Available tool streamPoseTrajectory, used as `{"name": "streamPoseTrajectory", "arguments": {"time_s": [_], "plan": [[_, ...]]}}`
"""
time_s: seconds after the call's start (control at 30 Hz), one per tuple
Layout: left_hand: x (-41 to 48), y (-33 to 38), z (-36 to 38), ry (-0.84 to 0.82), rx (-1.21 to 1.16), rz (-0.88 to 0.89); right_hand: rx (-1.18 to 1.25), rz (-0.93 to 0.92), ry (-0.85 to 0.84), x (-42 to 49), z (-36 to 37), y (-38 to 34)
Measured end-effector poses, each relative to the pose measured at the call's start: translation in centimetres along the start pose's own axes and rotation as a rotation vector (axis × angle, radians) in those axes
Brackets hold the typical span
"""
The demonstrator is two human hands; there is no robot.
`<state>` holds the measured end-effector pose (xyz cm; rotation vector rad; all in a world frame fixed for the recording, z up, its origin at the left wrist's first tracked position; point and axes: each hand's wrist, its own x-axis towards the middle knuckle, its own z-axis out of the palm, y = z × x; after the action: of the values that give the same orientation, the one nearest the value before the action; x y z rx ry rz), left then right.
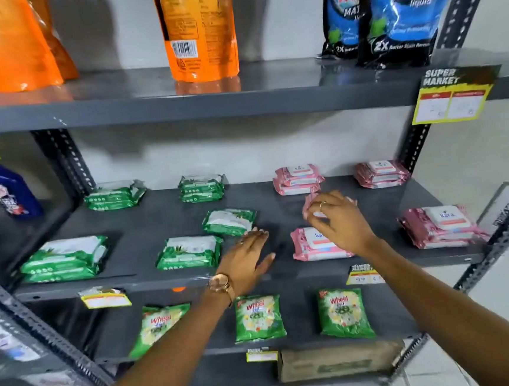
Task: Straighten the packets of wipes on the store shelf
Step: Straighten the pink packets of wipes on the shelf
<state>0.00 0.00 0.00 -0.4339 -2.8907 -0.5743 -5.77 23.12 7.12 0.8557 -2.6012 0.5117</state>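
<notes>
Head view: your right hand (335, 216) is curled around a pink packet (310, 208), pinching it by its left end and holding it above the middle shelf (145, 224), just behind the front pink stack (319, 244). Your left hand (246, 255) is flat, fingers together, thumb out, holding nothing, with the tips near the skewed green packet (229, 221) at its 11 o'clock. Whether the palm touches the shelf, can't tell. Wipes sit in two rows: green stacks at 9 and 10 o'clock of your hands, pink stacks at 1 and 3 o'clock. Likely risks: the grip is on one end only, so the soft packet may sag or slip out and land crooked. Your right wrist hangs over the front pink stack, so dropping the arm could drag its top packet askew. A sweep with your left hand toward the skewed green packet could nudge the green stack (189, 252) at its 7 o'clock off line. Around: orange pouches (202, 28) and blue detergent pouches (397, 11) at 12 o'clock on the shelf above, green detergent sachets (258, 317) at 6 o'clock below, and a price tag (451, 98) at 2 o'clock. The upper shelf edge limits lift height. Nothing blocks the gap between the pink stacks.
</notes>
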Motion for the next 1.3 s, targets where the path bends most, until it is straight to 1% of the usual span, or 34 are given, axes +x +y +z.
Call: {"name": "streamPoseTrajectory", "arguments": {"time_s": [0.13, 0.2, 0.33, 0.5, 0.57, 0.63, 0.67, 0.73, 0.8, 0.87, 1.03, 1.13, 1.23, 1.3], "plan": [[3.0, -0.6, -0.1, -0.051, 0.020, -0.078, -0.022, 0.164, -0.067, 2.7, 0.3, 0.7], [3.8, -0.6, 0.0, -0.072, 0.051, -0.078, -0.016, 0.202, -0.076, 3.1, 1.0, 0.8], [5.6, -0.4, 0.5, -0.060, 0.115, -0.078, 0.007, 0.267, -0.112, 3.9, 2.2, 2.6], [6.6, -0.2, 1.7, -0.124, 0.113, -0.131, -0.035, 0.346, -0.169, 4.2, 4.0, 5.0], [6.4, -0.2, 2.4, -0.111, 0.075, -0.148, -0.077, 0.407, -0.212, 4.6, 4.4, 6.3], [6.0, -0.3, 3.0, -0.058, 0.034, -0.163, -0.123, 0.464, -0.271, 5.2, 4.9, 7.7], [5.9, -0.4, 3.4, -0.038, 0.038, -0.162, -0.134, 0.492, -0.294, 5.5, 5.1, 8.4], [5.6, -0.7, 3.9, -0.063, 0.101, -0.142, -0.113, 0.536, -0.321, 6.1, 5.3, 9.7], [5.5, -1.0, 4.4, -0.127, 0.187, -0.133, -0.086, 0.562, -0.354, 6.8, 5.2, 10.7], [5.6, -1.3, 4.6, -0.152, 0.234, -0.133, -0.063, 0.565, -0.407, 7.6, 4.9, 11.7], [5.8, -2.2, 4.5, -0.208, 0.239, -0.076, -0.052, 0.559, -0.532, 9.2, 4.0, 12.8], [6.0, -3.0, 4.4, -0.217, 0.221, -0.043, -0.019, 0.598, -0.513, 9.9, 3.6, 12.8], [6.0, -3.2, 4.6, -0.194, 0.211, -0.030, 0.058, 0.645, -0.424, 10.6, 2.2, 12.3], [6.0, -3.4, 4.7, -0.185, 0.215, -0.018, 0.121, 0.639, -0.371, 10.9, 0.9, 11.7]]}}
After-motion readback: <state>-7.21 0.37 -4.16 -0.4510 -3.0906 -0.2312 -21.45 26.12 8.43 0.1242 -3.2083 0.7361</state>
